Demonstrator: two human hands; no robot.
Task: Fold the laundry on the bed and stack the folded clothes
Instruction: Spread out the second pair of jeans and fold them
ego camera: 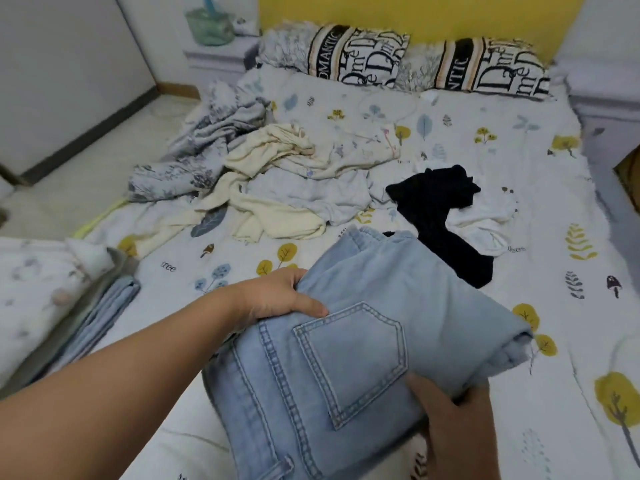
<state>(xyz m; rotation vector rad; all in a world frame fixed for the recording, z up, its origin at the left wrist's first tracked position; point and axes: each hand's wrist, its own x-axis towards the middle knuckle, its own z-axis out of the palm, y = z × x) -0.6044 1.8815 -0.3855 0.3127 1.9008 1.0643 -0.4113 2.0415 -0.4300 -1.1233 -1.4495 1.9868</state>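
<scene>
I am in a bedroom in a home; I look down at a wide bed with a white sheet printed with yellow trees and blue leaves (381, 109); two pillows with black lettering and grey branch print (360, 55) lie against a bright yellow headboard (415, 12); a pale bedside cabinet (214, 58) stands at the far left corner, carrying a green translucent basket (209, 27); unfolded clothes lie on the sheet, among them a crumpled cream knitted top (270, 150) and a black garment (443, 209); beside the bed are a light tiled floor (86, 168) and a white wall panel with dark skirting (62, 64).
</scene>
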